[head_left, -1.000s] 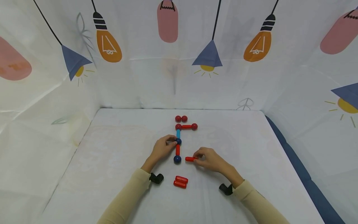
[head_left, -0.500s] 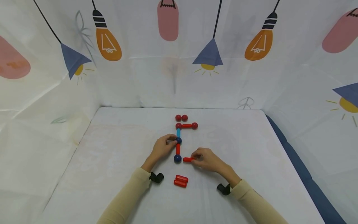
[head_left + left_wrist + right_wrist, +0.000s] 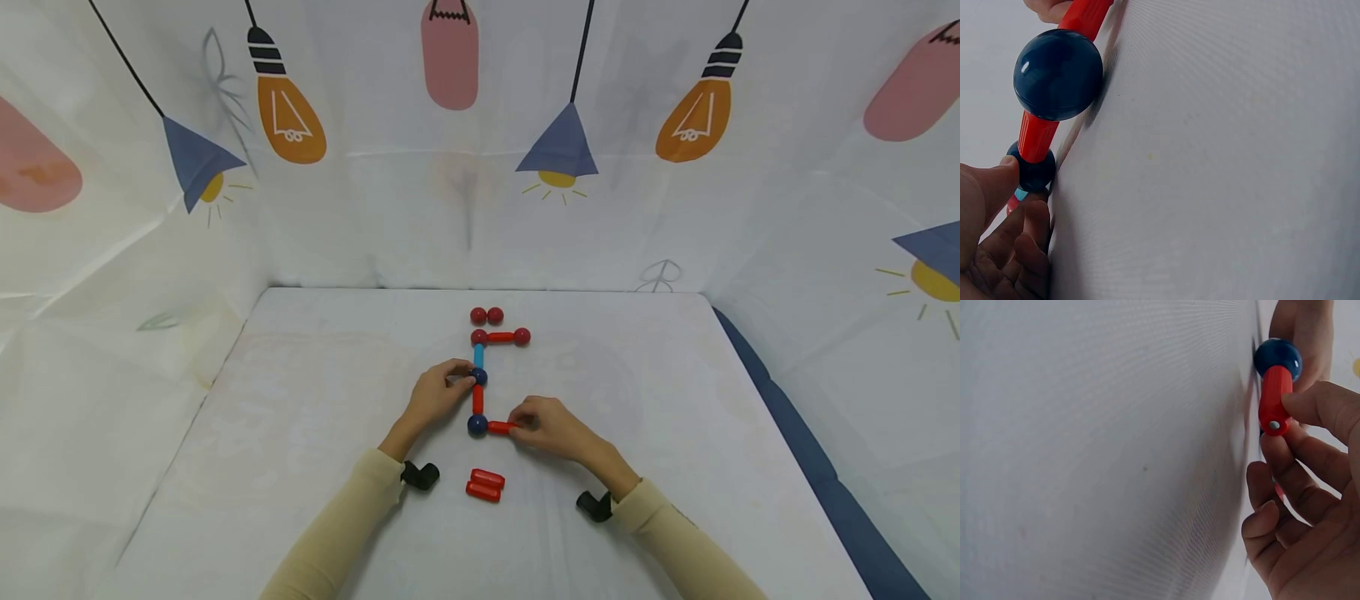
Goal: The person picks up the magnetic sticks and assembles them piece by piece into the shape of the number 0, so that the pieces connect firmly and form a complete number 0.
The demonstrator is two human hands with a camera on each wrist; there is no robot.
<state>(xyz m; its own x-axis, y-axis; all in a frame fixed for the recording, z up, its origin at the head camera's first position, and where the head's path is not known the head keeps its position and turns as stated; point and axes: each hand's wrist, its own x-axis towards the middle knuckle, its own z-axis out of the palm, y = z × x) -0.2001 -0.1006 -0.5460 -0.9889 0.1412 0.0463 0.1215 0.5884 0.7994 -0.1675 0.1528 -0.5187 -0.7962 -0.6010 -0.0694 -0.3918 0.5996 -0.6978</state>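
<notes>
On the white table lies a chain of balls and magnetic rods. My left hand [image 3: 435, 394] pinches the middle blue ball [image 3: 1038, 174] between thumb and fingers. From that ball a red rod [image 3: 477, 400] runs down to the lower blue ball [image 3: 477, 425], and a light blue rod [image 3: 478, 357] runs up to a red ball [image 3: 479, 337]. A further red rod [image 3: 501, 337] links it to another red ball [image 3: 522, 337]. My right hand [image 3: 553, 427] pinches a red rod [image 3: 1275, 394] with a silver end; its far end touches the lower blue ball.
Two loose red balls [image 3: 487, 316] sit side by side above the chain. Below it, two loose red rods [image 3: 485, 486] lie together near the front. A printed cloth wall [image 3: 390, 225] stands behind the table, and a dark blue edge [image 3: 802, 442] runs along the right.
My right hand has moved left with its red rod, closing the gap to the lower blue ball so that they touch. My left hand stays on the middle ball.
</notes>
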